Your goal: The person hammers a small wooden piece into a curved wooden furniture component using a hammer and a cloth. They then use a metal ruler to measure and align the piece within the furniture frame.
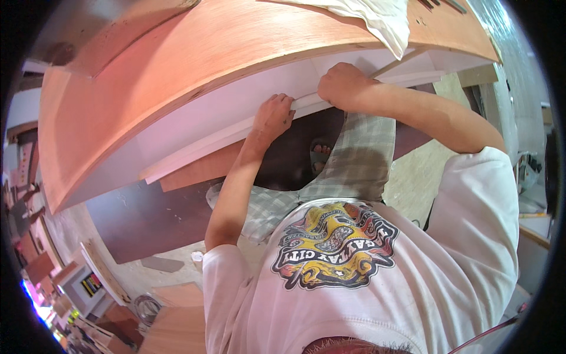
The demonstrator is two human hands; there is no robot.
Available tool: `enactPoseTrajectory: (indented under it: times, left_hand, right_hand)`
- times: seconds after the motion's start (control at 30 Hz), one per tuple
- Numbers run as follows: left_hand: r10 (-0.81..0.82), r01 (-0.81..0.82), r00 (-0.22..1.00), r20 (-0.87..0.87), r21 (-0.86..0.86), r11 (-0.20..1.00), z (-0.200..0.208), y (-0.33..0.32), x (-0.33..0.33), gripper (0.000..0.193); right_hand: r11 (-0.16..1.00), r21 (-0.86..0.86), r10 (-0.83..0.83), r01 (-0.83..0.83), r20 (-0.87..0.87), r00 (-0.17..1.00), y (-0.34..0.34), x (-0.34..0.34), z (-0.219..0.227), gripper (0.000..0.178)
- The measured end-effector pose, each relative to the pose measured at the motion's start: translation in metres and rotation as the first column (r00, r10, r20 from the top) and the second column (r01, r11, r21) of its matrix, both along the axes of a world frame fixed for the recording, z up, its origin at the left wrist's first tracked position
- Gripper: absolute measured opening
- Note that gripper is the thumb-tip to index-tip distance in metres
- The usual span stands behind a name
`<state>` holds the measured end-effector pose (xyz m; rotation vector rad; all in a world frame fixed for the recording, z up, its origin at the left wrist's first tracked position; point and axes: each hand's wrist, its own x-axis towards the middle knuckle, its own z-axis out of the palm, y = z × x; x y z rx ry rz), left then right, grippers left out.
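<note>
A large plywood piece (236,44) stretches across the upper part of the head view, with white panelling (200,112) on its inner side. Along the lower edge of that panelling runs a long white strip (206,143). My left hand (274,115) is closed over the strip near its middle, fingers bent round its edge. To the right and slightly farther off, my right hand (346,87) is curled into a fist against the same strip and panel. What lies inside its fingers is hidden.
White cloth (377,20) drapes over the plywood top, near dark tools (451,6) at the far right. A dark brown board (159,218) lies on the floor below. Loose wooden boards (177,324) and a coiled cable (148,308) are at the lower left.
</note>
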<state>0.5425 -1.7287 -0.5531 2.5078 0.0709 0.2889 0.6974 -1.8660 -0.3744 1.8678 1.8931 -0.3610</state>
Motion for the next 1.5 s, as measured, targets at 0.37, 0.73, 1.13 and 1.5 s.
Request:
enactPoseTrajectory:
  times: [0.37,0.73,1.13,1.5]
  left_hand:
    - [-0.052,0.054,0.998,0.034,-0.077,0.996,0.016,-0.003,-0.023,0.027]
    - [0.03,-0.031,0.998,-0.054,-0.007,1.0,0.026,-0.003,-0.029,0.012]
    - [0.085,-0.085,0.996,0.003,-0.06,0.995,0.026,-0.008,-0.032,0.013]
    - [0.349,-0.143,0.914,0.205,-0.643,0.753,0.025,-0.015,-0.003,0.013]
  right_hand:
    - [0.995,-0.075,-0.068,0.059,-0.138,0.988,0.008,-0.034,0.058,0.008]
    - [0.999,-0.024,-0.043,0.04,-0.17,0.985,0.01,-0.016,0.034,0.012]
    - [0.992,-0.081,-0.111,0.094,-0.246,0.963,0.012,-0.015,0.045,0.011]
    - [0.848,0.515,0.205,-0.128,-0.096,0.974,0.025,-0.047,0.077,0.031]
